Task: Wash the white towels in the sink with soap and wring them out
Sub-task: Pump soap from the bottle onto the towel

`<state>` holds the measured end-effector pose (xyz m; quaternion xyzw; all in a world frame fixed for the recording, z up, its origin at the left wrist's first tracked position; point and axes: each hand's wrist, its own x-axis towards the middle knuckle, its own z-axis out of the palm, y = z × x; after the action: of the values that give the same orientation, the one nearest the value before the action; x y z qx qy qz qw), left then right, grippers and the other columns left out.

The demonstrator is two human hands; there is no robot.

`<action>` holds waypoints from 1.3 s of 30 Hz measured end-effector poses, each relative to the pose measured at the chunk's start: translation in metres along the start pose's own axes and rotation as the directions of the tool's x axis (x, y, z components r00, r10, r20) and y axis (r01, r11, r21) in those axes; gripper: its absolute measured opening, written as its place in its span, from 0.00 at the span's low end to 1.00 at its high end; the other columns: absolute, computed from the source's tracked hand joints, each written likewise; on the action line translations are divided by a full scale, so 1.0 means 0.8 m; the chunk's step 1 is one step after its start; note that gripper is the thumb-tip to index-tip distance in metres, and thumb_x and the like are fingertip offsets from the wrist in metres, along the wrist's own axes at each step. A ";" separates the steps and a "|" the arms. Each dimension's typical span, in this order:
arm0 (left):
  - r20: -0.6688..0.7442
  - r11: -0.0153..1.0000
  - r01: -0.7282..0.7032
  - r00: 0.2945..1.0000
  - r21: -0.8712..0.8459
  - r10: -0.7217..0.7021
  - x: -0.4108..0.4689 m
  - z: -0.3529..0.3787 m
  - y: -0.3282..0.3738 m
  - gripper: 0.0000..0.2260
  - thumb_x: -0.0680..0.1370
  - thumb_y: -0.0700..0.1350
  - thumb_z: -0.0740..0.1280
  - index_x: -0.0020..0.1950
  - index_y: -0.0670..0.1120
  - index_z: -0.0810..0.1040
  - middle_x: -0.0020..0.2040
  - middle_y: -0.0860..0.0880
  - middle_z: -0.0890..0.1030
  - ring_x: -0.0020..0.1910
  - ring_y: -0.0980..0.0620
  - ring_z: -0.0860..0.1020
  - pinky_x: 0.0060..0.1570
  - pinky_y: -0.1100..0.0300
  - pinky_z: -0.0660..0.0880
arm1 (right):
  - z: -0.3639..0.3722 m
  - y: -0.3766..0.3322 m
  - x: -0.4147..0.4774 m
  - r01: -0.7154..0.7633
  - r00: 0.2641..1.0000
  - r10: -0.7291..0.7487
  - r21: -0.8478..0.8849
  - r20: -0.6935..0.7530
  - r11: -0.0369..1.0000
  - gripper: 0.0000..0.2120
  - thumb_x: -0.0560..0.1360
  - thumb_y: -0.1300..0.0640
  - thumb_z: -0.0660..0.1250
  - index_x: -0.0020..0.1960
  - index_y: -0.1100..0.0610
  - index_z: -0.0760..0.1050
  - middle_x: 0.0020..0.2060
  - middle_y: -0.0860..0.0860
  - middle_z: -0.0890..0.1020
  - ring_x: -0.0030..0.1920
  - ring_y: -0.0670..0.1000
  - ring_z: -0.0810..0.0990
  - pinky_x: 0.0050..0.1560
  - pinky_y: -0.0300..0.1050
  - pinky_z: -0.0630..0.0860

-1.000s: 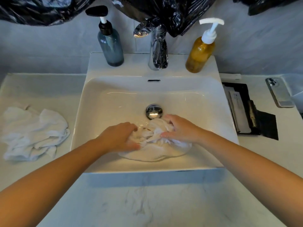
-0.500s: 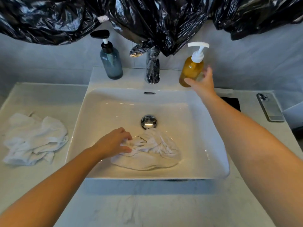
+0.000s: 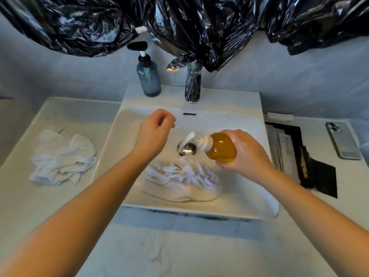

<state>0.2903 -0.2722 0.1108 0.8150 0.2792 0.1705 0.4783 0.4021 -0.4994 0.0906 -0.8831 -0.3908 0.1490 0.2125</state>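
Head view: the right hand (image 3: 247,152) grips the soap bottle (image 3: 221,147), tipped sideways with its pump above the drain (image 3: 187,149), the left hand (image 3: 153,132) hovers loosely curled and empty, a crumpled towel (image 3: 181,182) lies in the sink (image 3: 111,148), and a second towel (image 3: 61,156) lies on the counter (image 3: 24,196) to the left.

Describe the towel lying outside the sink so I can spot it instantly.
Find the white sink; on the counter to its left lies a crumpled white towel. Unlike the bunched towel inside the sink, it lies out on the flat surface.
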 end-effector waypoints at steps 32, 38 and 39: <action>0.057 0.997 0.055 0.997 0.047 -0.058 -0.015 0.056 -0.016 0.08 0.83 0.44 0.58 0.48 0.46 0.75 0.41 0.46 0.79 0.39 0.50 0.75 0.39 0.60 0.72 | -0.025 0.049 0.006 -0.141 0.962 0.168 0.137 -0.216 0.981 0.35 0.67 0.48 0.80 0.69 0.51 0.69 0.60 0.50 0.77 0.60 0.53 0.74 0.57 0.52 0.70; 0.192 0.904 -0.003 0.977 0.427 -0.088 -0.054 0.014 -0.106 0.04 0.80 0.42 0.65 0.53 0.49 0.78 0.51 0.49 0.80 0.51 0.50 0.77 0.54 0.56 0.74 | -0.044 0.053 0.124 -0.125 0.938 0.246 0.422 -0.245 0.898 0.36 0.66 0.54 0.81 0.69 0.53 0.68 0.61 0.50 0.75 0.60 0.52 0.75 0.55 0.46 0.71; 0.212 0.890 -0.008 0.972 0.456 -0.100 -0.060 0.009 -0.114 0.04 0.80 0.43 0.65 0.53 0.49 0.77 0.52 0.50 0.79 0.51 0.51 0.77 0.54 0.57 0.73 | -0.043 0.054 0.140 -0.137 0.930 0.271 0.451 -0.249 0.882 0.36 0.67 0.53 0.81 0.70 0.53 0.67 0.62 0.51 0.75 0.60 0.52 0.74 0.56 0.47 0.72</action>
<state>0.2297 -0.2711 0.0270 0.9114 0.2733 -0.0061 0.3077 0.5170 -0.4497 0.0878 -0.8639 -0.2149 0.1145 0.4409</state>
